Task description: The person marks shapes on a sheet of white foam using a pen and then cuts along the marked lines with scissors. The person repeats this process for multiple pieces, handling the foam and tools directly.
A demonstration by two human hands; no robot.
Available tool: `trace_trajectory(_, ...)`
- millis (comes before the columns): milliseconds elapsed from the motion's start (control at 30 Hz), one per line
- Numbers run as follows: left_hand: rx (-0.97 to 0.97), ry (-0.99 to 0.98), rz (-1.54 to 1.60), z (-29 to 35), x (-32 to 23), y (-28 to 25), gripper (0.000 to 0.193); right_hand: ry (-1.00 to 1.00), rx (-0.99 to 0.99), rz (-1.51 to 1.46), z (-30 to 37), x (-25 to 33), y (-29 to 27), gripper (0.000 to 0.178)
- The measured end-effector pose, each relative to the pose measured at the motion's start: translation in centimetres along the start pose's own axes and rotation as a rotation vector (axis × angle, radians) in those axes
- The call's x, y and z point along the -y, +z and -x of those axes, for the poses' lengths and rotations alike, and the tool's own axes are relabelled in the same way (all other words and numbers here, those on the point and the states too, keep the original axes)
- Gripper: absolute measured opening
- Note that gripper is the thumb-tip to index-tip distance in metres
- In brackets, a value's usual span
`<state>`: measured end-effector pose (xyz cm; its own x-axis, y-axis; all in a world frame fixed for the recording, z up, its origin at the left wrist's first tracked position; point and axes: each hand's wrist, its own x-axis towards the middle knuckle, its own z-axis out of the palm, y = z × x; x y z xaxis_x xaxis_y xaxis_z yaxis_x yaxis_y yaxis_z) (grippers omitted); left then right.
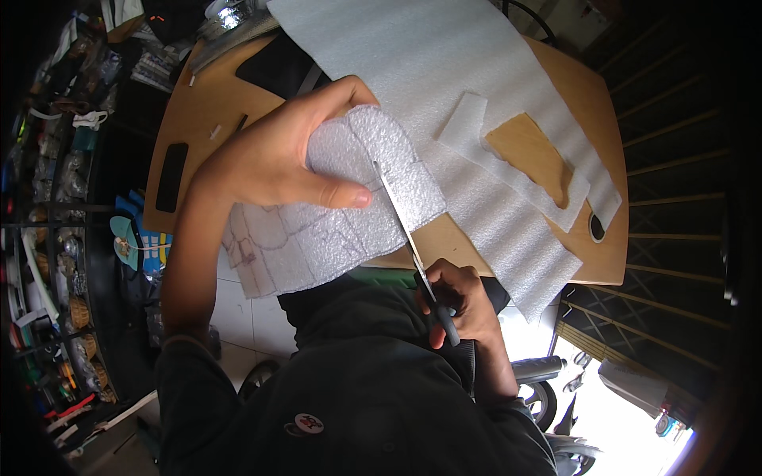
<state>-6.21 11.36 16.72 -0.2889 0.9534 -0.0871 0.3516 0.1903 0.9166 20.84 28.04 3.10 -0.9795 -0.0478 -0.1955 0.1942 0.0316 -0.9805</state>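
While left hand [274, 155] pinches foam piece [333, 238], right hand [462, 300] holds scissors [402, 222] across it

Left thumb lies on the upper face, pressing the foam piece against fingers mostly hidden behind it. Right fingers are curled around the scissors' dark handles; the exact gap between the blades cannot be told. One blade crosses the upper face, its tip near the middle of the foam piece, which is held up off the table [609, 258] at the person's front. Dark hand-drawn lines mark the foam piece.

Beyond, a large white foam sheet [413, 55] lies across the table. Upon it rests a foam offcut [468, 119] with a gap, through which a brown surface shows. A round badge [309, 423] with a printed mark, too small to read, sits on the dark shirt [357, 397]. At far left, a black rack [48, 225] holds crowded packets and small goods, mostly indistinct.
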Motion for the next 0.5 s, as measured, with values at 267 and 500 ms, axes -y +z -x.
trace_trajectory(267,-0.426,0.108,0.075,3.7,2.4,-0.2,0.059,-0.042,-0.14,-0.076,1.1,-3.4,-0.2,0.068)
trace_trajectory(500,-0.702,0.203,0.22,5.4,4.1,5.9,0.045,0.04,-0.626,0.823,-0.1,1.4,-5.8,0.045)
